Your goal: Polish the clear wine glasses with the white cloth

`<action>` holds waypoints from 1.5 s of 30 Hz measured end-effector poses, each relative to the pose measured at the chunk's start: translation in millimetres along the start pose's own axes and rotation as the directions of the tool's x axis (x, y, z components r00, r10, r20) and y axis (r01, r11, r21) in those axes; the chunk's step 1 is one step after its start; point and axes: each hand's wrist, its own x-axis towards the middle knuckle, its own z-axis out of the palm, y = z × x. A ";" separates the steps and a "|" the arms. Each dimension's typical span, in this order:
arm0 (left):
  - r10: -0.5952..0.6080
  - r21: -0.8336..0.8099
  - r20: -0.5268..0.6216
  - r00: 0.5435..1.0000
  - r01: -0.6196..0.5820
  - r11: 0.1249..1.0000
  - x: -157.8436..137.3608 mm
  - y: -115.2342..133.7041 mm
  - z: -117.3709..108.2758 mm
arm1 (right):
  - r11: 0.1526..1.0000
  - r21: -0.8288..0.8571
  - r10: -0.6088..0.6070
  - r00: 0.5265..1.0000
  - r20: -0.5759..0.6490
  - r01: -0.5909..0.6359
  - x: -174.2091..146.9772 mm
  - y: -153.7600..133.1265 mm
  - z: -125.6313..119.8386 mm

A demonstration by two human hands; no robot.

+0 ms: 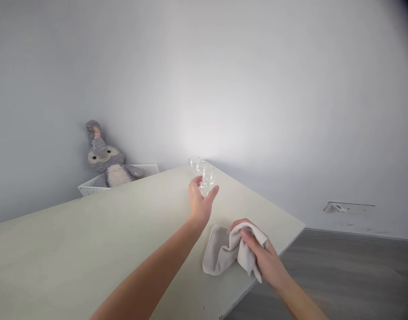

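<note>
Small clear glasses stand close together at the far corner of a pale table. My left hand reaches to the nearest of them, thumb and fingers spread apart on either side of its lower part. Whether the fingers touch the glass I cannot tell. Nearer the right edge of the table, my right hand is closed on a light grey cloth. The cloth is bunched in the fingers, and one flap hangs out to the left, low over the tabletop.
Behind the table's left edge, a grey plush toy sits in a white perforated basket. Pale walls meet behind the glasses. An outlet-like fixture is low on the right wall, above the grey floor.
</note>
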 end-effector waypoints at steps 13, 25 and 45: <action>-0.380 -0.067 0.684 0.623 0.573 0.817 -104.2 8.5 -149.9 | 0.816 0.484 0.017 0.851 0.524 -0.315 34.6 -30.4 55.0; -0.561 -0.084 0.148 0.815 0.575 0.814 -115.1 3.0 -246.9 | 1.000 0.013 0.012 0.866 0.500 -0.021 48.0 -19.3 104.1; -0.041 0.068 -0.926 0.375 0.273 0.960 -142.7 -36.1 -447.4 | 0.579 0.077 0.757 0.570 0.318 -0.812 55.0 -27.0 97.4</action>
